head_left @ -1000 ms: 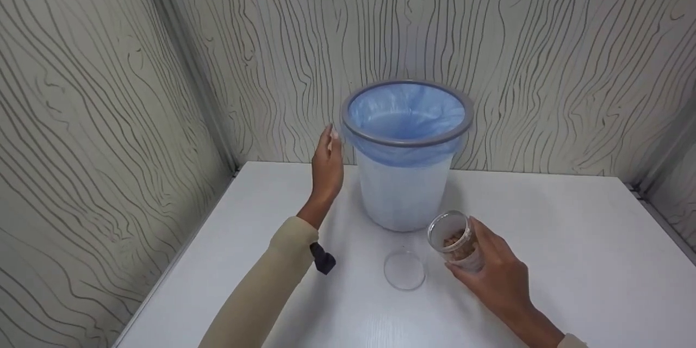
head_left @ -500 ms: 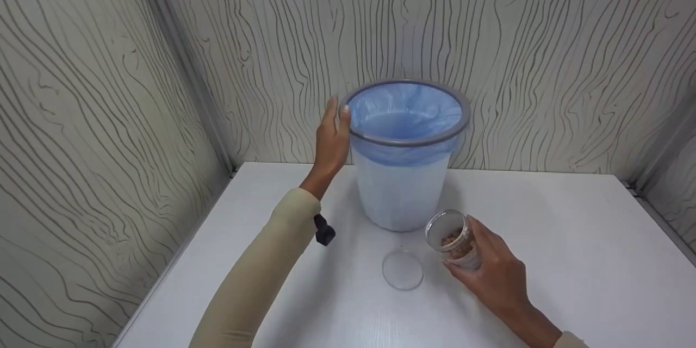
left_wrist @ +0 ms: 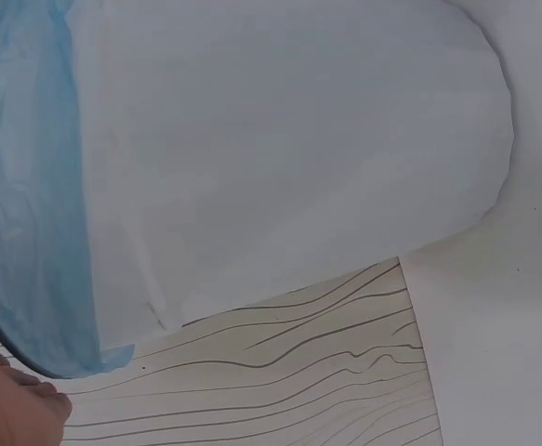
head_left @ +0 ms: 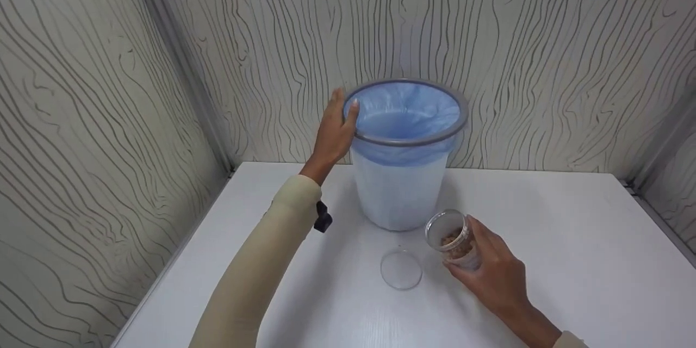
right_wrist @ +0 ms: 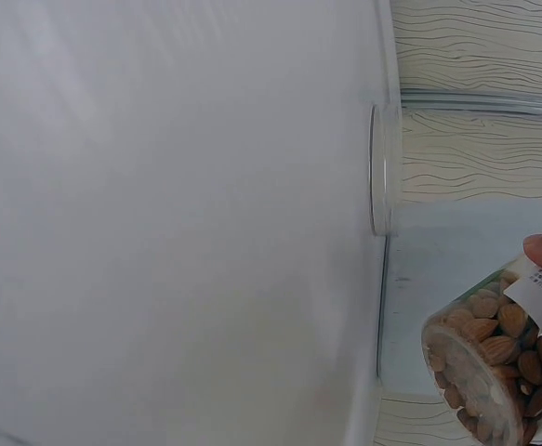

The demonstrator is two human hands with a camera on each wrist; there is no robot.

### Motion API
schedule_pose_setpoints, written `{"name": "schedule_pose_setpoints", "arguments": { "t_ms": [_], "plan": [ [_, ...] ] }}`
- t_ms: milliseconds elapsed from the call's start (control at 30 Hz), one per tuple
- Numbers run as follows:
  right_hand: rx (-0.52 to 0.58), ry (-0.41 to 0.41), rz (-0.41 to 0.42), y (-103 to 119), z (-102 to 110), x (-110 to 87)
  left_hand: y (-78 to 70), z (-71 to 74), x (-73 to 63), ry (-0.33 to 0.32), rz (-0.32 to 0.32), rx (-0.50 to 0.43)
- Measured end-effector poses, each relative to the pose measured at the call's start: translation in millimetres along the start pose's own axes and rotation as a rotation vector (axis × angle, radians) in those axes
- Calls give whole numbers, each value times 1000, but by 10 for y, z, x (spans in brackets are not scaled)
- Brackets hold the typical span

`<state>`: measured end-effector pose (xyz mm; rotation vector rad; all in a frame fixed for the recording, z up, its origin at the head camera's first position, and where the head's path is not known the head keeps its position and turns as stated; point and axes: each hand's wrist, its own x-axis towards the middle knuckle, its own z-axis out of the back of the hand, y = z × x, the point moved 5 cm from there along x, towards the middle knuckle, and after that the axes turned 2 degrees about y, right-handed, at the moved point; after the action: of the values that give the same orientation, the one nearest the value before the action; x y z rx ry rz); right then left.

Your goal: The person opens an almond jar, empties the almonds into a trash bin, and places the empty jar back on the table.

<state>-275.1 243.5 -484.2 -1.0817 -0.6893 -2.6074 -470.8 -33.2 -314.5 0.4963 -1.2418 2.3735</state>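
Note:
My right hand [head_left: 492, 277] grips a clear jar [right_wrist: 494, 362] partly filled with almonds, with a white label on its side. The jar's open mouth is tilted toward the left and up in the head view. A white trash can [head_left: 399, 190], lined with a blue bag [head_left: 405, 155] under a grey rim ring [head_left: 402, 142], stands upright near the back wall. At its left side my left hand [head_left: 334, 133] holds the rim, thumb over the edge and fingers along the outside. A clear round lid [head_left: 401, 269] lies on the table in front of the can.
The white table [head_left: 571, 239] reaches back to a wood-grain-patterned wall [head_left: 272, 65]. Another patterned panel [head_left: 81, 147] rises along the left. A black wrist device [head_left: 323, 217] sticks out from the left sleeve.
My left hand has moved up and right from beside the trash can onto its rim. The right hand with the jar stays nearly still; the view has shifted slightly.

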Motion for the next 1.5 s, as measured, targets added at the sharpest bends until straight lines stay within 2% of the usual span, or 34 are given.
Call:
{"name": "schedule_pose_setpoints", "arguments": {
  "t_ms": [233,533,767,1133,1500],
  "plan": [
    [-5,8,-4,-2,-2,-6,57,-21,-8,71,27,80],
    [3,-2,18,-22,0,-11,26,-23,18,161,30,199],
    [-7,-8,5,-49,25,-14,24,-40,37,199,23,267],
    [-14,-7,31,-77,116,79,15,-50,26,244,27,303],
    [-63,-38,143,-96,310,308,-9,-48,49,249,0,298]
  ]
}}
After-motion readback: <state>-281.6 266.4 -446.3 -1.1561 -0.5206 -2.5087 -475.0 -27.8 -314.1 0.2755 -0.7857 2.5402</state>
